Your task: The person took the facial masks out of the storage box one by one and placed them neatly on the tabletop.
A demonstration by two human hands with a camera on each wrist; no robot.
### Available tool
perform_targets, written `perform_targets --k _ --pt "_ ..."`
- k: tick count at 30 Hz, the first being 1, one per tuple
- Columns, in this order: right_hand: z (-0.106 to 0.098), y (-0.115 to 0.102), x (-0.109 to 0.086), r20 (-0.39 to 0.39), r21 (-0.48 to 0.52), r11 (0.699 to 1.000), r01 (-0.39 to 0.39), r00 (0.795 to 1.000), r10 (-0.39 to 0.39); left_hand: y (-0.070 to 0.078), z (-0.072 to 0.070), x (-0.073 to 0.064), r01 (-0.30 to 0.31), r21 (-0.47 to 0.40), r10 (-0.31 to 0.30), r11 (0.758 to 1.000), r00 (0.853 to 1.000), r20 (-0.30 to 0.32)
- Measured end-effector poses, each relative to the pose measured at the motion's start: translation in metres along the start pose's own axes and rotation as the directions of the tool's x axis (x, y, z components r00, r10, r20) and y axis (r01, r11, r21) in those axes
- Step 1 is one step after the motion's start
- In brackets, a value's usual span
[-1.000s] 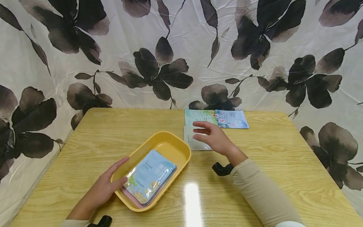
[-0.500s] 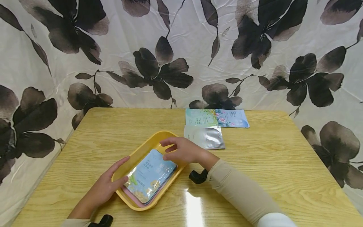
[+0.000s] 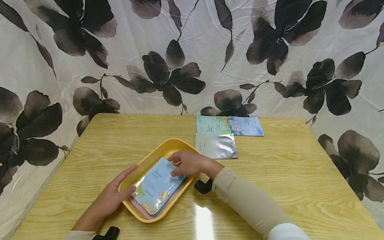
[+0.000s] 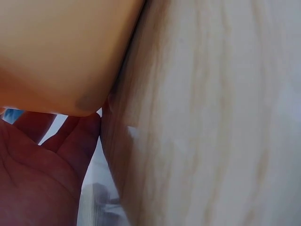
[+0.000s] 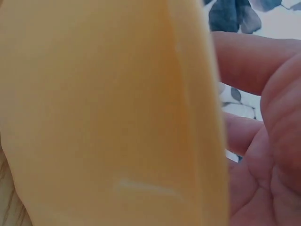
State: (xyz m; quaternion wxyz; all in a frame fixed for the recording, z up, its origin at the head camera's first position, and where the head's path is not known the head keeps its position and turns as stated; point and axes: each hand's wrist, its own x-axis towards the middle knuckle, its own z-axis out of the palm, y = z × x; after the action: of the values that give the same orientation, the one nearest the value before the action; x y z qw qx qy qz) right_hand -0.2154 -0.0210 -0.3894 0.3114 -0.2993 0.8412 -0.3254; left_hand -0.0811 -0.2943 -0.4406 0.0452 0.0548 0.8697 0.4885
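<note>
A yellow plastic basin (image 3: 177, 145) stands angled on the table. Inside it lies a stack of face mask sachets, a light blue sachet (image 3: 157, 188) on top and a pink edge showing beneath. My left hand (image 3: 109, 198) holds the basin's left side, thumb over the rim and fingers along the outer wall. My right hand (image 3: 189, 162) reaches over the right rim. Its thumb and fingers lie apart at the upper end of the blue sachet; the far fingers are partly hidden. In the right wrist view, the basin's wall (image 5: 103, 108) covers the fingertips.
Behind the basin lie a green sachet (image 3: 213, 124), a blue floral sachet (image 3: 246, 126) and a silver sachet (image 3: 217, 146), edge to edge. The wooden table (image 3: 285, 173) ends at a floral curtain (image 3: 186, 50).
My right hand has moved left and down from above the silver sachet to the blue sachet in the basin, uncovering the silver one. My left hand has stayed at the rim.
</note>
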Motion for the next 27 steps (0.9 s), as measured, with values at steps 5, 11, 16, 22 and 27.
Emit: perform_targets --k 5,11,16,22,27 --pt "0.0 0.001 -0.001 -0.007 0.051 0.998 0.039 0.999 -0.039 -0.001 0.0 0.0 -0.003 0.004 0.003 1.0 1.0 0.008" --pt "0.002 0.0 0.001 0.007 0.065 0.994 0.085 0.996 -0.085 -0.002 0.001 0.0 0.01 0.004 -0.01 1.0 1.0 0.009" --pt "0.005 -0.003 0.002 0.024 0.072 0.992 0.1 0.995 -0.102 -0.001 0.002 0.0 0.016 -0.004 -0.016 1.0 1.0 0.005" --pt "0.011 -0.008 0.003 0.056 0.008 0.99 0.138 0.989 -0.138 -0.001 0.003 0.0 0.033 -0.015 -0.033 0.999 0.999 -0.004" --pt "0.018 -0.012 0.003 0.06 -0.036 0.991 0.127 0.99 -0.125 -0.002 0.004 0.0 0.037 -0.01 -0.037 0.999 0.999 -0.003"
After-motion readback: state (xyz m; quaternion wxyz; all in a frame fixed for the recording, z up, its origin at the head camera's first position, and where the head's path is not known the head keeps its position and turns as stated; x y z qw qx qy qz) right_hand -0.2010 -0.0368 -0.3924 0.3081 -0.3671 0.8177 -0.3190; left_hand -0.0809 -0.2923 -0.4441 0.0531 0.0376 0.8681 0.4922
